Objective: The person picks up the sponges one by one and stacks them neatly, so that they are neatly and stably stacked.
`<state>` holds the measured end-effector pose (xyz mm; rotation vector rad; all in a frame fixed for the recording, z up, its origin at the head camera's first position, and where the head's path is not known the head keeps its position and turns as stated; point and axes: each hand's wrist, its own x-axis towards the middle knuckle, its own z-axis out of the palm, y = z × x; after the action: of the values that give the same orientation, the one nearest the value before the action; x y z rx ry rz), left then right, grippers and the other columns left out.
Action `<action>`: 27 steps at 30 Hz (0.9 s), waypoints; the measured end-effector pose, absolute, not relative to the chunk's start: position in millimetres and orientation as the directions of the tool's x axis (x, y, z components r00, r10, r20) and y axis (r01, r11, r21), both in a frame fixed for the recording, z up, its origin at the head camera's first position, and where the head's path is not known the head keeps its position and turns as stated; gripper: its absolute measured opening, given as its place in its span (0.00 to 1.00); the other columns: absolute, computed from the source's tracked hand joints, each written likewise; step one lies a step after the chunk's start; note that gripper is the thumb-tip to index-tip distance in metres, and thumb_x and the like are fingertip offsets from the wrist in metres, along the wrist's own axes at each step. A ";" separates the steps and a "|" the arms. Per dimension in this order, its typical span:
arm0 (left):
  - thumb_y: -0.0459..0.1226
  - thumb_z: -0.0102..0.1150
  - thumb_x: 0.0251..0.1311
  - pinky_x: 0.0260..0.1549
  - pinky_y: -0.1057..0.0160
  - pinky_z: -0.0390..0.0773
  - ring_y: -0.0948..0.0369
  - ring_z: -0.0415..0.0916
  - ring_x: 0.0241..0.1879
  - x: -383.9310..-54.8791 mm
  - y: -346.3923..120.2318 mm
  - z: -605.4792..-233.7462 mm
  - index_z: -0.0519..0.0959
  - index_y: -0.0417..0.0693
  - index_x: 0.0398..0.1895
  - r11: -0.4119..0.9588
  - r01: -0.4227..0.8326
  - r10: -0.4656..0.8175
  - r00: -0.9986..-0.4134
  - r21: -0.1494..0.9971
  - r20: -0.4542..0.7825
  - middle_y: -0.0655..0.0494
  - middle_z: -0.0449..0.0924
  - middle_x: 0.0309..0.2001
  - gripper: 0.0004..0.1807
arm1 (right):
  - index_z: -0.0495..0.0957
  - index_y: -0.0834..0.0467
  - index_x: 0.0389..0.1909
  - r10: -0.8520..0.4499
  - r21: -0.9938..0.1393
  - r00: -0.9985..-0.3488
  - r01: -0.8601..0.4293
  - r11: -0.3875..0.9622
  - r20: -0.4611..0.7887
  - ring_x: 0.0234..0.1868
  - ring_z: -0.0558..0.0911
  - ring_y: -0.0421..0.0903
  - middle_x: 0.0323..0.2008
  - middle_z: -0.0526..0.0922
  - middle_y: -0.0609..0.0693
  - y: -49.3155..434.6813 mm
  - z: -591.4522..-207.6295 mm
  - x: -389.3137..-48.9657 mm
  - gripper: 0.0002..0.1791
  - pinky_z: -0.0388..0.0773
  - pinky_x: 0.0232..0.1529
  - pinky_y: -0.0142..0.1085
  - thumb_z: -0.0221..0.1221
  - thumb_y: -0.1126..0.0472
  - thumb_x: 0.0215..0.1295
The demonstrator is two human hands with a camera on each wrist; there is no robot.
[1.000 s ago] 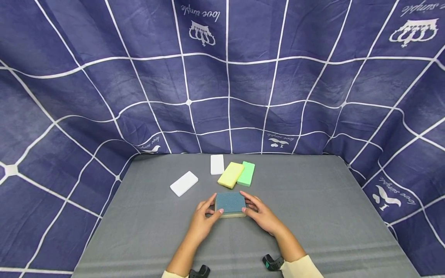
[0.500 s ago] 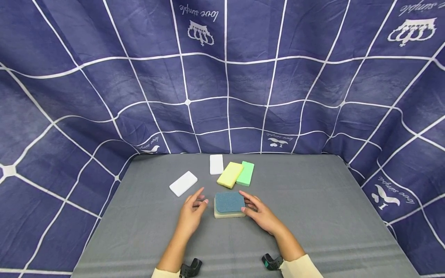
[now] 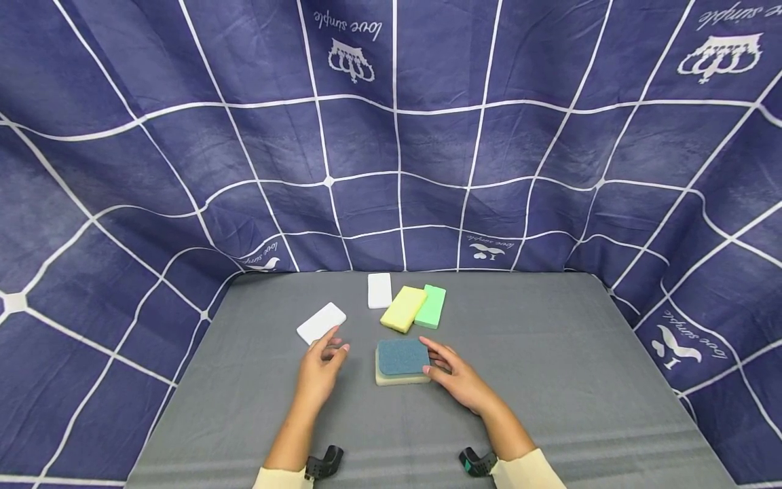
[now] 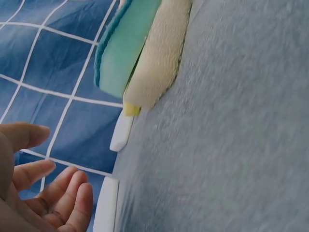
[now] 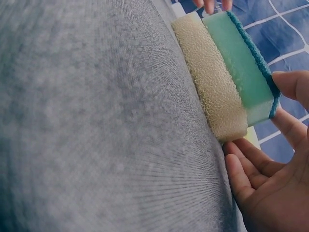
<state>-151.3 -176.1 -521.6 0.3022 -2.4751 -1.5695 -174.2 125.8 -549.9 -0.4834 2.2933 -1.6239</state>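
A green sponge with a dark blue scouring top (image 3: 403,356) lies flat on a cream, coarse-pored sponge (image 5: 212,77) in the middle of the table. At the stack's right end my right hand (image 3: 459,380) holds the upper sponge, thumb and index finger at its corners. The other right fingers bend beside the cream sponge in the right wrist view. My left hand (image 3: 318,372) is apart from the stack, fingers spread and loosely bent, holding nothing. Its fingertips overlap the near edge of a white sponge-like block (image 3: 321,322) in the head view.
Behind the stack, a yellow sponge (image 3: 403,309) leans over a green sponge (image 3: 431,307). A second white block (image 3: 379,291) lies to their left. The grey table (image 3: 550,353) meets a blue checked curtain (image 3: 427,149) at the back and sides.
My left hand has let go of the stack's left side and moved left towards the nearer white block. The right hand stays at the stack's right end.
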 end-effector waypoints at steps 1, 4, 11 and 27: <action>0.39 0.64 0.66 0.39 0.69 0.78 0.54 0.83 0.48 -152.1 -178.1 -521.9 0.74 0.50 0.69 0.420 -0.072 -0.283 -0.958 0.905 0.055 0.47 0.81 0.54 0.28 | 0.62 0.40 0.76 -0.429 -0.946 -0.902 -0.103 0.309 -0.042 0.73 0.69 0.55 0.71 0.67 0.54 125.9 -550.2 -174.2 0.34 0.64 0.73 0.55 0.60 0.51 0.72; 0.39 0.64 0.66 0.40 0.68 0.77 0.52 0.82 0.50 -155.1 -184.3 -523.2 0.73 0.50 0.70 0.421 -0.090 -0.303 -0.952 0.902 0.047 0.46 0.80 0.55 0.29 | 0.62 0.40 0.76 -0.430 -0.946 -0.902 -0.105 0.308 -0.039 0.73 0.68 0.55 0.71 0.67 0.54 125.9 -551.4 -174.5 0.33 0.64 0.73 0.55 0.60 0.51 0.72; 0.40 0.65 0.65 0.39 0.70 0.76 0.50 0.82 0.51 -160.0 -196.8 -526.9 0.70 0.47 0.72 0.439 -0.105 -0.328 -0.943 0.893 0.050 0.44 0.79 0.56 0.31 | 0.62 0.39 0.76 -0.430 -0.948 -0.902 -0.102 0.303 -0.041 0.73 0.68 0.54 0.71 0.67 0.54 125.8 -550.8 -174.4 0.34 0.63 0.74 0.54 0.60 0.52 0.72; 0.39 0.68 0.60 0.44 0.68 0.75 0.46 0.77 0.56 -170.6 -223.7 -538.3 0.63 0.40 0.74 0.479 -0.208 -0.394 -0.919 0.853 -0.003 0.40 0.70 0.59 0.40 | 0.62 0.41 0.77 -0.437 -0.949 -0.899 -0.102 0.297 -0.040 0.73 0.68 0.54 0.72 0.66 0.54 125.7 -551.5 -173.8 0.34 0.63 0.74 0.54 0.60 0.51 0.72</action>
<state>-170.6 -223.7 -538.3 0.5215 -2.5293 -1.4190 -173.8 125.7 -551.5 -0.4894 2.2786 -1.6337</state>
